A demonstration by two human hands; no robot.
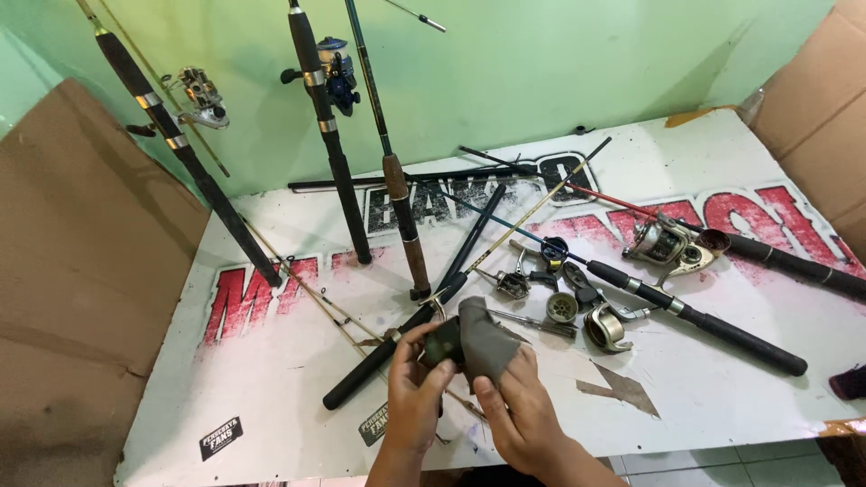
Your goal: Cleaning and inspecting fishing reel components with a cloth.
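Lower centre: my left hand (417, 390) grip closed round a dark reel part (442, 343) | right hand (516, 410) grip pinching grey cloth (487, 341) against it | white table (271, 379), fishing rods (695, 316) behind.

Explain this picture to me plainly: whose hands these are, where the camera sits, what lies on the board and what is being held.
There is no machine here. The one picture comes from a camera worn on a person's head, looking down at their own bare hands. The left hand grips a small dark part, probably a fishing reel piece. The right hand holds a grey cloth against it. In front lies a white printed board serving as a table. On it are several fishing rods, a silver spinning reel and loose reel parts. More rods lean against the green wall, and cardboard stands at the sides.
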